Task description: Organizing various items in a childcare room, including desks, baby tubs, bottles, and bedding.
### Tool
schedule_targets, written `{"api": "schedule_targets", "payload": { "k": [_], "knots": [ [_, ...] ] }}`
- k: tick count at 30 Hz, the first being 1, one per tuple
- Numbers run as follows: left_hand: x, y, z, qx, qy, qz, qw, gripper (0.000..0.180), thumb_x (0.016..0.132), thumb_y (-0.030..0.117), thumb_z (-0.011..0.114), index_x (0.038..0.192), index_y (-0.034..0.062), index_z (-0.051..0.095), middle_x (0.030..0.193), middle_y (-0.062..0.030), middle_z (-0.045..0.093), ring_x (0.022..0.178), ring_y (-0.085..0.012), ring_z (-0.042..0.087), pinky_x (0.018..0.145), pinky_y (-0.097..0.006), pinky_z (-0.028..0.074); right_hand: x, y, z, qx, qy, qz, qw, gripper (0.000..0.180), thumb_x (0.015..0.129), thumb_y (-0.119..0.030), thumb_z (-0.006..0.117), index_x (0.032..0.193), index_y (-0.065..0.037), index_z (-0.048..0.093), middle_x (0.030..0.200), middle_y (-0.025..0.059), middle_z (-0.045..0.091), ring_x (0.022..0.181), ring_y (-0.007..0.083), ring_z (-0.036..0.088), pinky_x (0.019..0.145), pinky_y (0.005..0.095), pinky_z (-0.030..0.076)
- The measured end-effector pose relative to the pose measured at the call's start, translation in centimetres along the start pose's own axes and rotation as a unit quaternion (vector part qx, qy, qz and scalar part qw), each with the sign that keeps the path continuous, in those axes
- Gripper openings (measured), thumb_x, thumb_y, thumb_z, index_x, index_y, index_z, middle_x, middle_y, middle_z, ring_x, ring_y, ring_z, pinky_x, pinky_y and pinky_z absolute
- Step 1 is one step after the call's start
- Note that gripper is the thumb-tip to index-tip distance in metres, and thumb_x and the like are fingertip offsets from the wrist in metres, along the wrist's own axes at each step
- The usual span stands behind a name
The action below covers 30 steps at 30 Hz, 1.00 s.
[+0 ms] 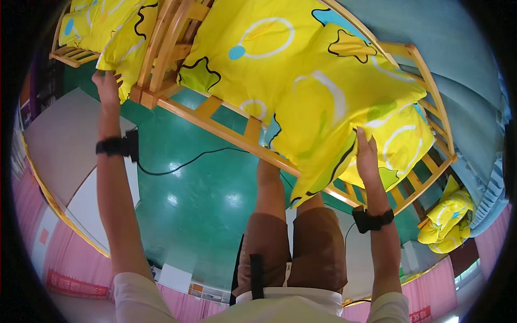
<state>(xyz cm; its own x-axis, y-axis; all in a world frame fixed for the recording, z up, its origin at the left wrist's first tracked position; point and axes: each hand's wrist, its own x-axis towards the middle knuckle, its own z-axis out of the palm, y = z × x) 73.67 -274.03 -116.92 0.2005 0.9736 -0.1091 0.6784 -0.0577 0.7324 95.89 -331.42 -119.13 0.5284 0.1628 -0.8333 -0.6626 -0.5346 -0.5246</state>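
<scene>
A bright yellow quilt [334,91] with white rings, stars and blue patches lies rumpled on a small wooden slatted bed [215,126], one corner drooping over the near rail. My right hand [368,161] grips a fold at its near right edge, fingers pointing away from me. Out to the far left, my left hand [107,89] pinches the hanging edge of a matching yellow cloth [126,46] on the neighbouring bed. The fingertips of both hands are partly hidden by fabric. Each wrist wears a black strap with a small device.
Wooden bed ends [167,48] stand side by side between the two beds. Blue-grey fabric [458,81] drapes along the right. Another yellow bundle [446,218] lies at the lower right. A black cable [188,164] runs from my left wrist across the green floor [199,199].
</scene>
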Motion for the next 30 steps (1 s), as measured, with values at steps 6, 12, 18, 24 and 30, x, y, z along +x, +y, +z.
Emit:
{"api": "schedule_targets", "payload": {
  "k": [6,12,18,24,30],
  "knots": [
    [-21.1,9.0,6.0,-0.095,-0.400,0.181,0.893,0.055,0.081,0.022,0.063,0.124,0.0001,0.037,0.117,-0.0113,0.046,0.099,-0.0194,0.049,0.086,-0.031,0.041,1.9,-3.1,7.6,-0.008,-0.161,-0.109,0.981,0.055,0.091,-0.044,0.044,0.121,0.002,0.049,0.112,0.0110,0.057,0.108,0.0197,0.049,0.096,0.0324,0.037],
    [-24.3,10.3,10.5,0.193,-0.379,0.192,0.884,0.064,0.079,0.015,0.064,0.132,-0.0010,0.032,0.116,-0.0190,0.049,0.100,-0.0276,0.052,0.086,-0.035,0.042,1.7,-6.0,14.9,-0.027,-0.273,-0.349,0.896,0.056,0.091,-0.026,0.049,0.138,-0.003,0.027,0.134,0.0164,0.042,0.118,0.0255,0.047,0.098,0.0330,0.036],
    [-9.7,3.7,9.4,0.313,-0.212,0.276,0.884,0.049,0.080,0.006,0.053,0.126,-0.0008,0.037,0.082,-0.0247,0.060,0.069,-0.0373,0.060,0.060,-0.042,0.048,2.0,-0.4,7.0,-0.237,-0.209,-0.230,0.920,0.042,0.088,-0.032,0.053,0.117,-0.002,0.052,0.116,0.0156,0.057,0.100,0.0282,0.056,0.083,0.0355,0.044],
    [-3.6,-1.0,11.7,0.473,-0.169,0.308,0.808,0.051,0.079,0.008,0.054,0.125,0.0010,0.032,0.103,-0.0255,0.055,0.090,-0.0420,0.055,0.072,-0.047,0.047,3.5,12.5,-3.2,-0.309,-0.145,-0.129,0.931,0.038,0.084,-0.033,0.056,0.100,0.001,0.056,0.100,0.0209,0.060,0.097,0.0347,0.056,0.083,0.0388,0.044],
    [-9.9,1.5,17.8,0.563,-0.192,0.326,0.735,0.054,0.077,0.008,0.056,0.124,0.0044,0.028,0.124,-0.0224,0.043,0.107,-0.0415,0.048,0.082,-0.046,0.045,7.5,23.4,-11.9,-0.309,0.015,-0.105,0.945,0.026,0.079,-0.016,0.059,0.098,-0.001,0.050,0.087,0.0246,0.059,0.088,0.0399,0.056,0.077,0.0447,0.046]
  ]
}}
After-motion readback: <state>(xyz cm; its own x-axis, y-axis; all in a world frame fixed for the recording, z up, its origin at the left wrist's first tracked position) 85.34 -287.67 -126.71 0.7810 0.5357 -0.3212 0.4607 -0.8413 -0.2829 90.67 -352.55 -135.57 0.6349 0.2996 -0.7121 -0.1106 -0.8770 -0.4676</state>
